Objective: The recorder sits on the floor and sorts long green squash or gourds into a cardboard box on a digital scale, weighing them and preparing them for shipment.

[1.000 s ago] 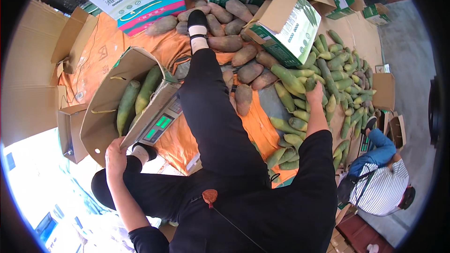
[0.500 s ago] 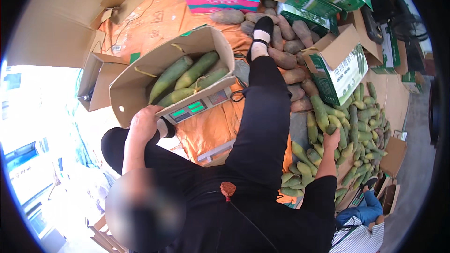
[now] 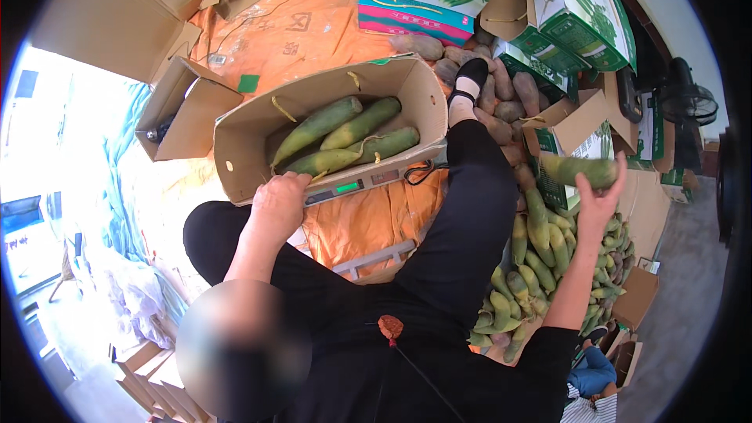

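In front of me an open cardboard carton (image 3: 243, 133) rests on a scale with a lit display (image 3: 347, 187). Several green radishes (image 3: 317, 127) lie inside it. My left hand (image 3: 280, 194) is closed over the near rim at the carton's left part. Out to the right, my right hand (image 3: 598, 202) grips a long green radish (image 3: 583, 171) by its thicker end, held up in front of a white and green box (image 3: 576, 129). Below that hand spreads a big heap of green radishes (image 3: 540, 266).
Reddish-brown roots (image 3: 501, 82) lie beyond my outstretched leg. Printed boxes (image 3: 580, 8) are stacked at the far right near a black fan (image 3: 688, 102). A small carton (image 3: 184, 113) stands left on the orange sheet (image 3: 282, 23). Another person (image 3: 591, 376) is at the lower right.
My right hand has lifted a green radish from the heap, up and to the right. My left hand stays on the carton's rim. The whole view has shifted.
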A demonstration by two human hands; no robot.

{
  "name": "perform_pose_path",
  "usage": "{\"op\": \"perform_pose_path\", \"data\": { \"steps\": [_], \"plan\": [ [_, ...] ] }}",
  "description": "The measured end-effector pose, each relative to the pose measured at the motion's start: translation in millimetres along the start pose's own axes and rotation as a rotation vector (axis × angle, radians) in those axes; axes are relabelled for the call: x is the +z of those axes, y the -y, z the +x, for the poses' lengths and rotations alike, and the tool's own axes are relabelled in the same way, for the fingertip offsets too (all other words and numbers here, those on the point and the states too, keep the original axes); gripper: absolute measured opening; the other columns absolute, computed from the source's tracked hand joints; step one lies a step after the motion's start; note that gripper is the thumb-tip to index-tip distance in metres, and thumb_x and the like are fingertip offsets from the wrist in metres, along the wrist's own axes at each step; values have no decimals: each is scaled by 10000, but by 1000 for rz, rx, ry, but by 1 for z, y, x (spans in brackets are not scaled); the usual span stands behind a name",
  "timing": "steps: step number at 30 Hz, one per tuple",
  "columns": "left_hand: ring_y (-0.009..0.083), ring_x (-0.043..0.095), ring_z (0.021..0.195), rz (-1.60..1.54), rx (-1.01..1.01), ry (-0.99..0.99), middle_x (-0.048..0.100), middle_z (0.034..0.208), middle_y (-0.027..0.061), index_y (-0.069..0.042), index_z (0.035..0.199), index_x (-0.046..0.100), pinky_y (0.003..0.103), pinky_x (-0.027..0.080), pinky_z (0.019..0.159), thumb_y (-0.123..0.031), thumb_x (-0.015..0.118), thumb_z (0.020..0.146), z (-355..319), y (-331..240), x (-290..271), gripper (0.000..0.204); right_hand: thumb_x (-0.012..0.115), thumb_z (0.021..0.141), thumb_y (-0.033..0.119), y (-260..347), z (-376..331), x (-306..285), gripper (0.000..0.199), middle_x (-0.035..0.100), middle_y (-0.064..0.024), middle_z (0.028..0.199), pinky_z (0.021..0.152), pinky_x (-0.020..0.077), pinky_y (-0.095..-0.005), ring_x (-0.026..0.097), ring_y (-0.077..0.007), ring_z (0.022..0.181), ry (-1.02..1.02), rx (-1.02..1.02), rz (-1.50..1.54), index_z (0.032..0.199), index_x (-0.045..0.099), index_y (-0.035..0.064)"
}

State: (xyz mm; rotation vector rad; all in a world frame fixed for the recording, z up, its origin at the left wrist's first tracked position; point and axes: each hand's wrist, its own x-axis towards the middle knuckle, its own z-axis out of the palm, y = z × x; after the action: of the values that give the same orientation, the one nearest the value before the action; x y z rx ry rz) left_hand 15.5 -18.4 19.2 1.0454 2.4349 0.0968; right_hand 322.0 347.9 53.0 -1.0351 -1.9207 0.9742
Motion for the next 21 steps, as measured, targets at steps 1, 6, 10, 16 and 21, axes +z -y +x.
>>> {"op": "perform_pose_path", "data": {
  "steps": [1, 6, 10, 16, 21],
  "plan": [
    [337, 600, 952, 11, 3, 5, 626, 960, 157, -49, 1073, 626, 433, 484, 829, -43, 615, 785, -1, 0, 0, 288, 693, 770, -27, 19, 8, 11, 757, 423, -127, 1312, 965, 414, -320, 472, -204, 1144, 4, -2, 5, 1412, 303, 76],
    [336, 600, 954, 11, 21, 12, 623, 968, 156, -44, 1073, 621, 438, 489, 814, -42, 610, 789, -3, 1, 0, 284, 693, 760, -49, 106, 26, 73, 735, 458, -109, 1256, 957, 427, -326, 516, -189, 1086, 44, -246, 371, 1383, 316, 55],
    [336, 600, 955, 28, 20, 23, 622, 966, 155, -44, 1074, 621, 439, 489, 819, -39, 613, 787, -4, 3, 1, 288, 739, 715, -41, 137, 16, 144, 689, 515, -94, 1130, 860, 499, -325, 552, -184, 1007, 262, -141, 532, 1285, 365, 56],
    [318, 618, 906, 0, 100, -57, 621, 923, 141, -42, 962, 624, 434, 512, 774, -35, 568, 782, -4, 3, 4, 189, 764, 756, 121, 119, -11, 231, 616, 497, -106, 1130, 676, 561, -313, 569, -196, 982, 489, 93, 503, 1223, 366, 65],
    [387, 572, 979, -113, 81, -16, 616, 998, 213, -8, 1071, 627, 441, 460, 841, -16, 621, 743, -1, -1, -5, 328, 731, 779, 226, 65, 0, 238, 485, 588, -154, 1115, 806, 505, -322, 605, -201, 928, 586, 53, 171, 1152, 517, 2]
  ]
}}
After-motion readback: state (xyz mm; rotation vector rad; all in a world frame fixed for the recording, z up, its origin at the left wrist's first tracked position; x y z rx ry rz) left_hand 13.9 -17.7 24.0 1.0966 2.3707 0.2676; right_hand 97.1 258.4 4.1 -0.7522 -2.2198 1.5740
